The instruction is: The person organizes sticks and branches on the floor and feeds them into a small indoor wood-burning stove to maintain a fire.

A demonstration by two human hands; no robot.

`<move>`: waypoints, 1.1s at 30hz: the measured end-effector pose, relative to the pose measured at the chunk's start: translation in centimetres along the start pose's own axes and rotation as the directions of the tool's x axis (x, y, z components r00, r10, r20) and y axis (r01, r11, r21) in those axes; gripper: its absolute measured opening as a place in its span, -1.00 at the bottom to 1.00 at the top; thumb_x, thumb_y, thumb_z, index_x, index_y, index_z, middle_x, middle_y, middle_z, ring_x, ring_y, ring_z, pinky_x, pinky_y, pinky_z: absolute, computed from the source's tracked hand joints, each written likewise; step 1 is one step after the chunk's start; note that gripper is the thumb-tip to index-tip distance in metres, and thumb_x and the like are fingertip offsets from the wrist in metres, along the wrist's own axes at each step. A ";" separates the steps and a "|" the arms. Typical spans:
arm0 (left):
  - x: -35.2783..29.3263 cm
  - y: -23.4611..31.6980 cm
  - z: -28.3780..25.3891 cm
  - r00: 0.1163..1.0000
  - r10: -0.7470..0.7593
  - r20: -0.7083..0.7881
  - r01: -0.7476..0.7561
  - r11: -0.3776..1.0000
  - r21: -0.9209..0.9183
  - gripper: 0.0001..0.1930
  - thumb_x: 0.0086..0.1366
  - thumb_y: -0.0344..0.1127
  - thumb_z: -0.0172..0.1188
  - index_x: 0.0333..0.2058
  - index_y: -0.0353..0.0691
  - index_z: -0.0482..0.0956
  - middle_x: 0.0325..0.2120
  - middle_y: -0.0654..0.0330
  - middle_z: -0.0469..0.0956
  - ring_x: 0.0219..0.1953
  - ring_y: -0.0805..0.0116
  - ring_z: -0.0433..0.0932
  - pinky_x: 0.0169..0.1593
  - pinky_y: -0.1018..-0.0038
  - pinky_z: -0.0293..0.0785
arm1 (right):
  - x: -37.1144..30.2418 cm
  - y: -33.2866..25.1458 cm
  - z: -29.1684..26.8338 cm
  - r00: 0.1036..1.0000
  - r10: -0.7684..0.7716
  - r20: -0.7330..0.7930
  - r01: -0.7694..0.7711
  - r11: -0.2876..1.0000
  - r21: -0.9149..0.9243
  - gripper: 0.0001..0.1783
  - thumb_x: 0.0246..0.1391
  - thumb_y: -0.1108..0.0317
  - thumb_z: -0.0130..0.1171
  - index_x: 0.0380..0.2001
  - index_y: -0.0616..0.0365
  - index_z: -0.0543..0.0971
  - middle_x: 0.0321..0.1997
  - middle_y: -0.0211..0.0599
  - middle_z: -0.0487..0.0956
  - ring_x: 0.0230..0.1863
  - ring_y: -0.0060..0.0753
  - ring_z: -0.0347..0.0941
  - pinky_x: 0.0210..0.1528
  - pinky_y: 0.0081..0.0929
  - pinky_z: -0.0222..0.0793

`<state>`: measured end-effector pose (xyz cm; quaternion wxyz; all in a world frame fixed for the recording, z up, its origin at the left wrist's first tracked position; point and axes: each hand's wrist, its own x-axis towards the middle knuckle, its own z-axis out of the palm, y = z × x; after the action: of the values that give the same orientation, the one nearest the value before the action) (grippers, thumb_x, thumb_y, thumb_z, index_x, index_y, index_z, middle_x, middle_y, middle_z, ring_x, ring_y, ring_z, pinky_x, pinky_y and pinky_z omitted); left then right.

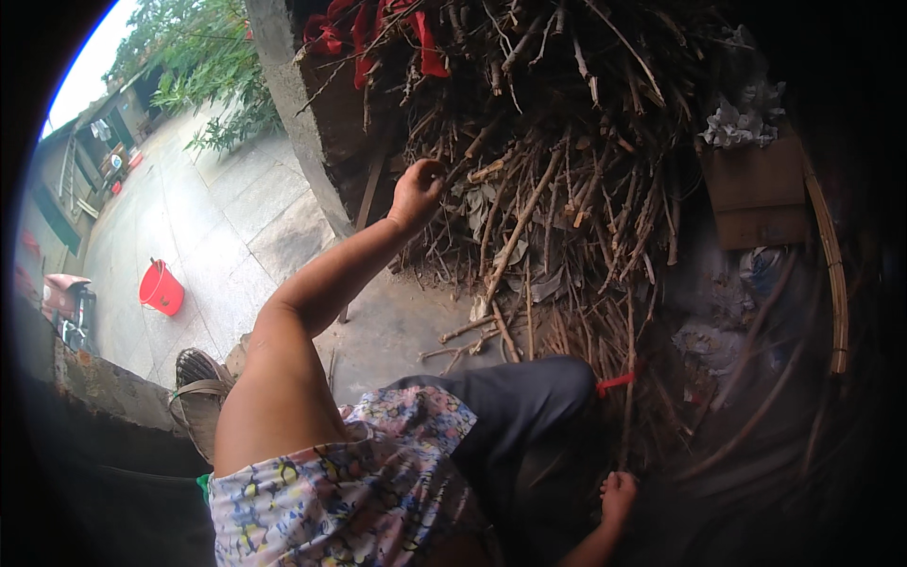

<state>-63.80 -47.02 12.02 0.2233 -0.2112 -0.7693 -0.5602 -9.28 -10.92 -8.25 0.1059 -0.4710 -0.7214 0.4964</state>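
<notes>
My left arm reaches out to the left side of a large pile of dry sticks (557,203). There my left hand (417,196) is closed, with its curled fingers at the lower end of a stick (478,144) slanting out of the pile; the grip itself is partly hidden. Low at the right, my right hand (619,493) is closed around the lower end of a thin upright stick (629,416). This stick runs up beside my bent knee (557,383). A red strip (616,384) lies across the sticks near the knee.
A concrete pillar (300,113) edges the pile at the left. Beyond it, a red bucket (162,288) stands on the paved yard (222,236). A cardboard box (756,194) and long bent canes (828,265) are at the right. Red cloth (430,42) hangs on the upper sticks.
</notes>
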 end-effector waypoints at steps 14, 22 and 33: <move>23.0 -11.5 -11.8 0.942 -0.105 -0.320 0.193 0.946 0.261 -0.61 -0.11 -0.13 0.26 -0.28 -0.18 0.67 -0.06 -0.19 0.49 0.21 0.07 0.27 0.22 0.39 0.22 | -0.5 5.6 -0.6 0.970 0.230 -0.083 -0.238 0.965 -0.107 -0.86 0.14 0.36 0.10 -0.34 0.21 0.44 -0.59 -0.33 0.49 -0.66 -0.54 0.39 -0.70 -0.54 0.30; 26.1 -12.9 -13.5 0.979 -0.157 -0.132 0.065 0.849 -0.524 -0.68 0.06 -0.23 0.21 -0.25 -0.31 0.53 -0.42 0.19 0.58 -0.47 0.41 0.55 -0.38 0.52 0.49 | -0.3 6.6 0.7 0.972 0.234 -0.025 -0.235 0.958 -0.166 -0.86 0.14 0.35 0.08 -0.36 0.22 0.45 -0.58 -0.31 0.51 -0.65 -0.50 0.42 -0.69 -0.52 0.36; 26.0 -10.6 -12.5 0.957 -0.288 -0.033 0.232 0.829 -0.508 -0.72 0.14 -0.23 0.19 -0.20 -0.21 0.57 -0.43 0.23 0.57 -0.52 0.47 0.49 -0.47 0.52 0.40 | -0.5 5.1 1.4 0.961 0.271 -0.054 -0.276 0.925 -0.262 -0.84 0.14 0.35 0.08 -0.41 0.24 0.48 -0.59 -0.25 0.53 -0.62 -0.47 0.46 -0.64 -0.45 0.41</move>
<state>-89.70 -60.03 22.40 0.1242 -0.1242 -0.6063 -0.7756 -6.91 -11.84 -12.90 -0.0226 -0.5811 -0.7081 0.4005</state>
